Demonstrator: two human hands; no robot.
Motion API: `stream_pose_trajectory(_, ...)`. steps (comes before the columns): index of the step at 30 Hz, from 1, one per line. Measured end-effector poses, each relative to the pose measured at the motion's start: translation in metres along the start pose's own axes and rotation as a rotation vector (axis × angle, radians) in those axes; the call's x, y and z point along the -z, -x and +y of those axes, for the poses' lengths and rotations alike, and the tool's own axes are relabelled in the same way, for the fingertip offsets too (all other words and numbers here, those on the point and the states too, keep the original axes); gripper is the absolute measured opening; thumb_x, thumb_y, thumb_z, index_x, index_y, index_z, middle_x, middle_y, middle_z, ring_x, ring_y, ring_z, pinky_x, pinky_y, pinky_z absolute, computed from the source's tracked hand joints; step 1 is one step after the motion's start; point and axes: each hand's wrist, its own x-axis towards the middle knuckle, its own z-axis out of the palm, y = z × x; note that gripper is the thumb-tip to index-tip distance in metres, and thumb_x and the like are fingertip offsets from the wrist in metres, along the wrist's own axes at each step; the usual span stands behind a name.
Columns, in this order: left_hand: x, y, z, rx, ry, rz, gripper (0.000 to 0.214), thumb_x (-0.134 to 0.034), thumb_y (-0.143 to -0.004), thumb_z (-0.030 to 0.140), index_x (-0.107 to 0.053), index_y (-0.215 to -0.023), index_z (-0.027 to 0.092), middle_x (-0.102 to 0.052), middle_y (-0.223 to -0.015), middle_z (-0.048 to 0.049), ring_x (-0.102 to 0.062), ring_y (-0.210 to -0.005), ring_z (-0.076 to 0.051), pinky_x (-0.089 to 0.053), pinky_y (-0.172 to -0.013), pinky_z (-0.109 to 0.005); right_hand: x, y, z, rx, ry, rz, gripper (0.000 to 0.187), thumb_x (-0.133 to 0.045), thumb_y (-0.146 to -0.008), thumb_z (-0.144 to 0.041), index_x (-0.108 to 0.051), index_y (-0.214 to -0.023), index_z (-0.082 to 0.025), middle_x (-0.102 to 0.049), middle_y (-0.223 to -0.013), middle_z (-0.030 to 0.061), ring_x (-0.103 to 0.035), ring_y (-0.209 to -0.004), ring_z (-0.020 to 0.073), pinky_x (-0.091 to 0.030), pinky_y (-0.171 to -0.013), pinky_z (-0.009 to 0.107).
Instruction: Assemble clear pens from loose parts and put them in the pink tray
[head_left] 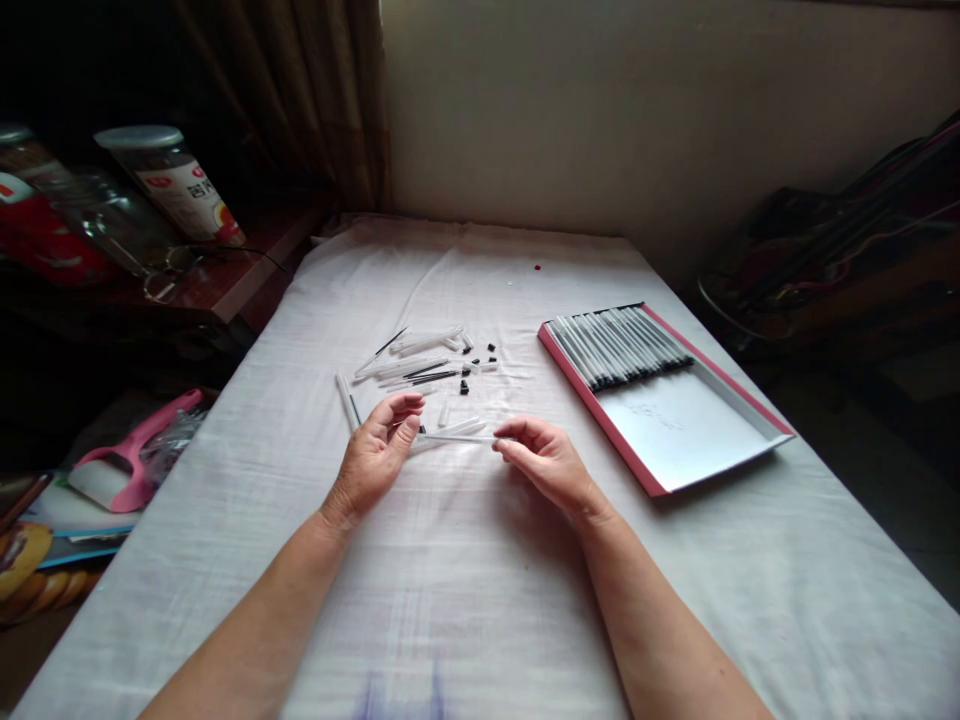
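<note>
A slim, clear pen (pixel 461 438) spans the gap between my hands, low over the cloth. My left hand (pixel 379 445) has its thumb and fingers closed at the pen's left end, where a small dark piece shows. The fingertips of my right hand (pixel 546 462) pinch its right end. Just beyond my hands lie loose clear pen barrels (pixel 427 342), dark-inked refills (pixel 435 376) and small black plugs (pixel 464 387). Beside my left hand, another clear barrel (pixel 345 398) rests on the cloth.
At right, a pink-edged box lid (pixel 712 470) holds a row of black-tipped pens (pixel 619 345). A tiny red piece (pixel 537 267) lies far back on the white cloth (pixel 450 600). Jars (pixel 180 190) and glasses (pixel 169 275) stand on the left shelf, above a pink-handled tool (pixel 142 450).
</note>
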Motion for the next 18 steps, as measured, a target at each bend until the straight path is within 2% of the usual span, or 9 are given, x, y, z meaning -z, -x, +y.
stream_pose_trajectory(4,-0.008,0.005,0.008,0.054,0.346,-0.110,0.045,-0.053,-0.088,0.051,-0.055,-0.125,0.025,-0.052,-0.137,-0.0070,-0.046,-0.129,-0.023,-0.033,-0.110,-0.037,-0.008,0.004,0.001,0.169,0.278,-0.097,0.015,-0.063,-0.079,-0.025,-0.072,-0.091,-0.022,-0.075,-0.089,0.0046,-0.069,-0.080,0.0191,-0.053,-0.075,0.031)
stream_pose_trajectory(7,-0.013,0.007,0.013,0.074,0.462,-0.174,0.052,-0.054,-0.084,0.059,-0.057,-0.124,0.026,-0.051,-0.140,-0.0070,-0.044,-0.131,-0.025,-0.030,-0.113,-0.039,-0.011,0.005,0.001,0.259,0.445,-0.129,0.017,-0.061,-0.082,-0.024,-0.073,-0.094,-0.022,-0.075,-0.091,0.0058,-0.069,-0.080,0.0199,-0.053,-0.076,0.032)
stream_pose_trajectory(9,-0.011,0.006,0.012,0.068,0.461,-0.171,0.053,-0.052,-0.084,0.061,-0.057,-0.123,0.025,-0.052,-0.139,-0.0074,-0.046,-0.130,-0.026,-0.032,-0.111,-0.040,-0.011,0.005,0.003,0.276,0.475,-0.122,0.016,-0.060,-0.084,-0.025,-0.072,-0.094,-0.023,-0.074,-0.091,0.0060,-0.069,-0.081,0.0200,-0.052,-0.076,0.033)
stream_pose_trajectory(11,-0.006,0.002,0.007,0.033,0.334,-0.102,0.046,-0.050,-0.088,0.055,-0.057,-0.123,0.026,-0.054,-0.136,-0.0072,-0.051,-0.125,-0.024,-0.036,-0.109,-0.040,-0.009,0.003,0.004,0.264,0.416,-0.066,0.015,-0.059,-0.085,-0.027,-0.070,-0.094,-0.023,-0.074,-0.092,0.0057,-0.068,-0.083,0.0198,-0.052,-0.078,0.033)
stream_pose_trajectory(14,0.005,-0.005,-0.004,-0.123,-0.124,0.032,0.028,-0.054,-0.090,0.036,-0.063,-0.114,0.024,-0.064,-0.119,-0.0063,-0.058,-0.112,-0.022,-0.041,-0.103,-0.039,-0.002,0.000,0.004,0.201,0.181,0.043,0.018,-0.057,-0.086,-0.036,-0.065,-0.096,-0.022,-0.073,-0.091,0.0051,-0.068,-0.086,0.0193,-0.051,-0.082,0.033)
stream_pose_trajectory(16,0.011,-0.009,-0.010,-0.262,-0.456,0.008,0.022,-0.053,-0.089,0.026,-0.069,-0.103,0.024,-0.069,-0.108,-0.0058,-0.060,-0.105,-0.022,-0.042,-0.099,-0.040,0.002,-0.002,0.003,0.162,0.063,0.076,0.021,-0.057,-0.086,-0.040,-0.061,-0.096,-0.022,-0.072,-0.090,0.0047,-0.067,-0.088,0.0192,-0.050,-0.085,0.033)
stream_pose_trajectory(18,0.014,-0.011,-0.013,-0.350,-0.693,-0.061,0.025,-0.050,-0.089,0.020,-0.072,-0.099,0.024,-0.070,-0.105,-0.0059,-0.060,-0.102,-0.024,-0.043,-0.095,-0.042,0.004,-0.003,0.001,0.142,0.021,0.087,0.022,-0.059,-0.085,-0.041,-0.060,-0.095,-0.022,-0.072,-0.090,0.0045,-0.067,-0.091,0.0192,-0.049,-0.087,0.034)
